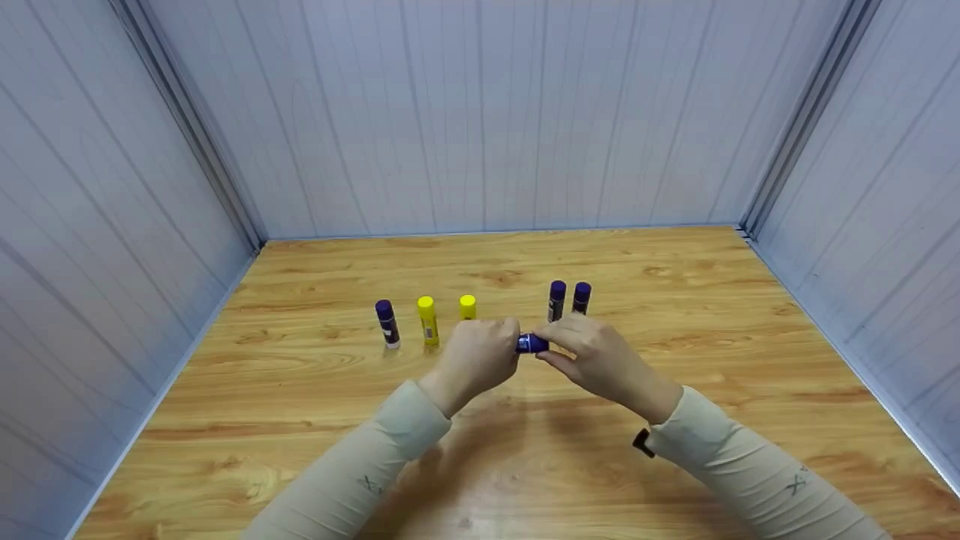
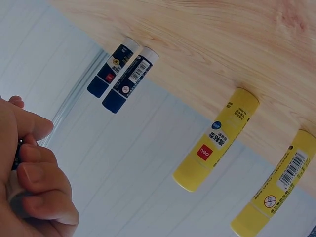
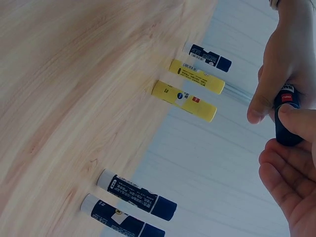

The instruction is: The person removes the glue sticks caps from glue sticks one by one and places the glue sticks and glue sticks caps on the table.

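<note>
Holding a dark-blue cylindrical plastic glue stick (image 1: 531, 343) raised above the wood-grained desk (image 1: 675, 277), between both hands. Gripping its body inside the curled fingers (image 2: 44, 175) of the left hand (image 1: 480, 354), with a pale base visible among them in the left wrist view. Pinching its dark-blue cap end between thumb and fingers of the right hand (image 1: 600, 358), with the thumb on one side and fingertips opposite. Held crosswise, cap toward the right hand, in front of two upright dark-blue glue sticks (image 1: 556, 301), two yellow cylindrical glue sticks (image 1: 427, 322) and a lone dark-blue glue stick (image 1: 388, 326) farthest left, all standing on the desk.
</note>
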`<state>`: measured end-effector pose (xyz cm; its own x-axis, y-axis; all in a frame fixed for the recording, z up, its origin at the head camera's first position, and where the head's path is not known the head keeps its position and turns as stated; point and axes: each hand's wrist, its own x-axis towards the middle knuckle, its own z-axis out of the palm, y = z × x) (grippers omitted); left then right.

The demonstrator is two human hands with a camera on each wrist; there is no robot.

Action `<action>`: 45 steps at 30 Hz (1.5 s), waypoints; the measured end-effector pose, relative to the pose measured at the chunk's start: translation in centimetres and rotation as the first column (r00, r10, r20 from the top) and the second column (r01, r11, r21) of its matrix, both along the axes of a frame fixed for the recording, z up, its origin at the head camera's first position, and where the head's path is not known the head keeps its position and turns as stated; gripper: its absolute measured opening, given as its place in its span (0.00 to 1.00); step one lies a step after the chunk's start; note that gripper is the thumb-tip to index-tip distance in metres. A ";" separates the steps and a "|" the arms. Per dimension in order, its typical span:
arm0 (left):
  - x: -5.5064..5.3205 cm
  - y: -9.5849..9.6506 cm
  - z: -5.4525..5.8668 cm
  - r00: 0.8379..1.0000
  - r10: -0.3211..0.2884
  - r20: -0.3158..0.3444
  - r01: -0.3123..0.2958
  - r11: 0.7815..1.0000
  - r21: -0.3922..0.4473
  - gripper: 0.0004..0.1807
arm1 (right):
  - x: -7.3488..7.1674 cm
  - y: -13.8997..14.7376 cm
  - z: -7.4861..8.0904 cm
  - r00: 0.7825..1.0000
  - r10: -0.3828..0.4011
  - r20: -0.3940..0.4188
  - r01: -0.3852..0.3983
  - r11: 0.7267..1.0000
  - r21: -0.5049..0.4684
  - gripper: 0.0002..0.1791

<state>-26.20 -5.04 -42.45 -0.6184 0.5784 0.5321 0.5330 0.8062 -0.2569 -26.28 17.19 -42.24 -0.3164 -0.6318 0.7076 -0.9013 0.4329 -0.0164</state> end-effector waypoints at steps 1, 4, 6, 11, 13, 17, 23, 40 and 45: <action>0.0 0.0 0.0 1.000 -0.004 0.004 0.004 1.000 0.004 0.14 | 0.0 0.0 0.0 1.000 0.001 -0.003 -0.001 1.000 0.000 0.17; 0.0 -0.1 0.0 1.000 -0.009 0.028 0.009 1.000 0.010 0.14 | 0.0 0.1 -0.1 1.000 0.005 -0.013 -0.005 1.000 0.007 0.17; 0.0 -0.1 0.1 0.998 -0.010 0.056 0.010 1.000 0.011 0.13 | -0.1 0.1 -0.2 1.000 0.011 -0.019 -0.011 1.000 0.011 0.17; 0.1 -0.2 0.4 0.988 -0.016 0.152 0.016 1.000 0.005 0.11 | -0.1 0.1 -0.2 0.999 0.026 -0.024 -0.026 1.000 0.017 0.17; 0.1 -0.3 0.6 0.983 -0.022 0.184 0.023 1.000 0.001 0.10 | -0.1 0.1 -0.2 0.999 0.030 -0.025 -0.029 0.999 0.020 0.17; 0.0 -0.3 0.6 0.974 -0.032 0.223 0.034 0.999 -0.005 0.09 | 0.0 0.1 -0.3 0.999 0.032 -0.018 -0.032 0.999 0.025 0.18; -0.1 -0.3 0.7 0.961 -0.034 0.275 0.041 0.999 -0.017 0.10 | 0.0 0.2 -0.5 0.999 0.033 -0.007 -0.033 0.999 0.031 0.18; -1.7 -6.5 0.5 0.877 0.022 0.481 -0.108 0.983 0.151 0.10 | -0.4 5.0 -1.4 0.981 -0.171 0.091 0.156 0.976 0.151 0.21; -1.6 -6.5 1.0 0.870 -0.008 0.494 -0.108 0.973 0.206 0.10 | 0.1 4.7 -0.9 0.952 -0.205 0.229 0.150 0.960 0.235 0.19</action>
<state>-27.85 -11.54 -41.48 -0.8568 0.4435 0.2632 0.4998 0.8398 0.2121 -26.19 21.86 -43.13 -0.5857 -0.6758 0.4476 -0.7882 0.6037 -0.1198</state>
